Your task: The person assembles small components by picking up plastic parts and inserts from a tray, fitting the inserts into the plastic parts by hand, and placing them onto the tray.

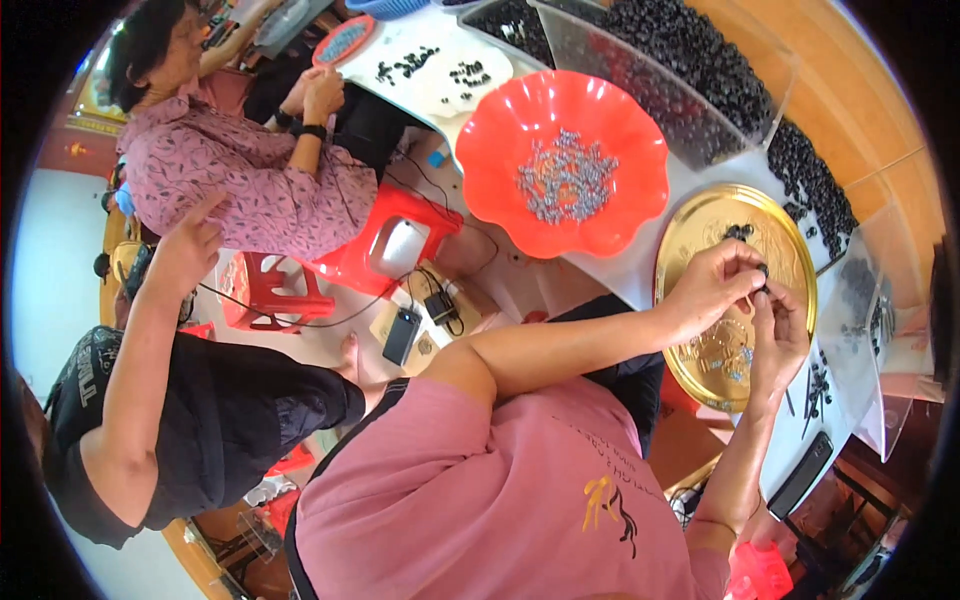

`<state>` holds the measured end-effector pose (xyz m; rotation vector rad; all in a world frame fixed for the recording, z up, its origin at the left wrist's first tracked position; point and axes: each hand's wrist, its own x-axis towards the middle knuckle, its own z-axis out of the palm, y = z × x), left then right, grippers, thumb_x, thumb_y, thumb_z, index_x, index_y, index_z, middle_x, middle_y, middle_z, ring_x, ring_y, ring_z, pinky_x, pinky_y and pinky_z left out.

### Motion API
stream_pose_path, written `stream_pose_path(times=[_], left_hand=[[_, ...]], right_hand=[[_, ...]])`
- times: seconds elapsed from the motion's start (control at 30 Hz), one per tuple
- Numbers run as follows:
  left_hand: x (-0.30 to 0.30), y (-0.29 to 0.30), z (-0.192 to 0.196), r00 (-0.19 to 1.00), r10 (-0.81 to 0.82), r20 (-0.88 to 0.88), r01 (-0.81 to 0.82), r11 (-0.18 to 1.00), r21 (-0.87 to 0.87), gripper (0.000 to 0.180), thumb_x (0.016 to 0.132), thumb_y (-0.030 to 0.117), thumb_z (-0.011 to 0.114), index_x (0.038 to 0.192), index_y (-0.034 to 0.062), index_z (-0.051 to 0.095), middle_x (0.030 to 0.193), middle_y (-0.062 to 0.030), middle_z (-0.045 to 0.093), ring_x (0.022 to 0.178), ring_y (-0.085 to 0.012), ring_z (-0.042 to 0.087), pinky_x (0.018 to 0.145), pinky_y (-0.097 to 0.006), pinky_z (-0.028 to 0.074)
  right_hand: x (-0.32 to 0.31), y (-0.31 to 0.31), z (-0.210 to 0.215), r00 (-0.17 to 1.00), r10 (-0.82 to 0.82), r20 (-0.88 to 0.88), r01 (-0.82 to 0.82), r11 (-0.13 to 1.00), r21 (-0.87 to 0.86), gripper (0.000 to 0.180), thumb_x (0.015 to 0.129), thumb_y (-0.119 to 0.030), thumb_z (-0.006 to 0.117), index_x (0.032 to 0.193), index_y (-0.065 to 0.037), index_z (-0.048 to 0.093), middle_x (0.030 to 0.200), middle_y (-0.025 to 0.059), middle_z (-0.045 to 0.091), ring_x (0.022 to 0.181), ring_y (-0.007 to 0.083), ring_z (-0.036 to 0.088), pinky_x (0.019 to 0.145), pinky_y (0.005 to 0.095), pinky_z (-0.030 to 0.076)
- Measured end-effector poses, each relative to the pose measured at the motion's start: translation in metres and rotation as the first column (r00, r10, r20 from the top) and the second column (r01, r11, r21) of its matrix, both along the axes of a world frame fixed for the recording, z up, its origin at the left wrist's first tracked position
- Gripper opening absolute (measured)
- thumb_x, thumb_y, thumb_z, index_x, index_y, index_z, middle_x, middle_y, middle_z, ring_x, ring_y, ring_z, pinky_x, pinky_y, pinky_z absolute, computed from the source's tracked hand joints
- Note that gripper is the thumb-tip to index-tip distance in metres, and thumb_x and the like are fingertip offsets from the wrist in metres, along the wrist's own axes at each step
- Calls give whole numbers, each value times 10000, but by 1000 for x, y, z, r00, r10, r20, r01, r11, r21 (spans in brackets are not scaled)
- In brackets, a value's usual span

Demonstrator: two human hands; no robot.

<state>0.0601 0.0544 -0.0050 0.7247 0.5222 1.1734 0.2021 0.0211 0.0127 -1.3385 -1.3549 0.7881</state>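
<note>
A small black piece [764, 278] is pinched between the thumb and forefinger of the left hand [708, 285], with the grip drawn narrow; the fingertips of the right hand [780, 345] are brought close together at the lower side of the same piece, though whether it is also gripped by them cannot be told; the piece is held up over a golden oval tray [690, 368]. On the tray, a few black pieces [738, 232] are gathered near the far end, and small silvery parts [738, 358] are scattered in the nearer half; the tray is set on a white table [684, 188]. Just beside it, a red scalloped bowl [490, 190] is placed, its bottom partly covered with small grey parts [568, 175]; beyond, a clear bin [650, 110] is filled with black beads [690, 55], and more are heaped in a dark pile [805, 180] alongside. To the right of the tray, thin black items [818, 390] and a dark phone [802, 475] are laid. At the left, a co-worker in a patterned shirt [250, 180] is seated by the table; a person in black [200, 420] is seen nearer, with one arm raised.
</note>
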Motion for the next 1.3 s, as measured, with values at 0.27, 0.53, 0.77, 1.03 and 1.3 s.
stream_pose_path(times=[0.27,0.53,0.77,1.03,1.3], left_hand=[[-2,2,11,999,8,-33,-6,997,77,230,943,36,622,1160,-17,566,1001,-67,617,873,-132,629,787,-272,542],[-3,4,9,999,-24,-36,27,996,81,234,938,41,625,1159,-17,572,981,-70,621,854,-130,627,763,-269,540],[-6,6,4,988,-136,75,142,987,-80,219,935,67,639,1128,-16,577,974,-69,627,830,-144,638,738,-292,555],[-6,9,3,986,-167,-27,165,984,-64,196,933,43,622,1112,-18,570,962,-68,616,819,-140,634,704,-279,556],[-3,-2,13,989,7,-150,18,987,162,194,937,-17,553,1129,-45,541,958,-69,591,834,-112,599,713,-258,539]], right_hand=[[1,-1,12,997,-27,-75,24,999,-38,145,937,-27,631,1075,9,661,954,39,662,809,89,596,685,206,452],[14,3,9,994,45,-95,-47,999,-23,137,922,-14,648,1057,2,669,982,38,645,844,96,589,712,223,468],[18,6,-5,991,121,-53,-117,990,75,167,873,131,615,975,2,588,1011,52,580,891,105,580,789,245,514],[15,4,-1,978,115,-175,-122,992,-34,99,903,61,620,962,-4,576,944,44,602,808,112,597,772,244,513],[13,7,5,823,37,-567,-214,944,-249,56,951,-87,626,992,-50,611,887,30,625,759,99,569,727,255,473]])
